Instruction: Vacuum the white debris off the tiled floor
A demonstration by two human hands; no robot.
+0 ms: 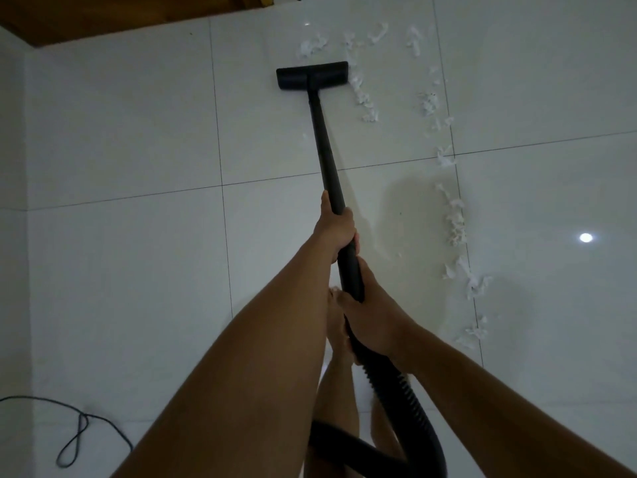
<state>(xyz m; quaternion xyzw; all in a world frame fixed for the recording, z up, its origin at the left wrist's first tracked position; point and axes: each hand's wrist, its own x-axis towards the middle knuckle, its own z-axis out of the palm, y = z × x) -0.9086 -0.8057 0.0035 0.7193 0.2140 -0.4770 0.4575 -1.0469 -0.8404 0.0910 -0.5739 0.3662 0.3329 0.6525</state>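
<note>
Gripping the black wand [322, 132] with both hands, the person stood in mid-stroke. The left grip [339, 232] was wrapped round the tube nearer the head. The right grip [374, 319] was curled round its rear end, where the ribbed hose [406, 401] joined and looped down beside the bare legs.

Outward along the wand, the flat floor head [312, 75] lay on the tiled floor [138, 132], its right end touching the nearest scraps. The white debris [455, 222] ran in a ragged line from just beyond the head down the right-hand grout joint, toward the person's right side.

Judged from this, the sweeping step was in hand and most of the strip was not yet taken up. The next move would call for shifting the head rightward onto the strip and drawing it back along the joint.

A dark cable [79, 439] lay at lower left. No brand, label or writing could be read.
</note>
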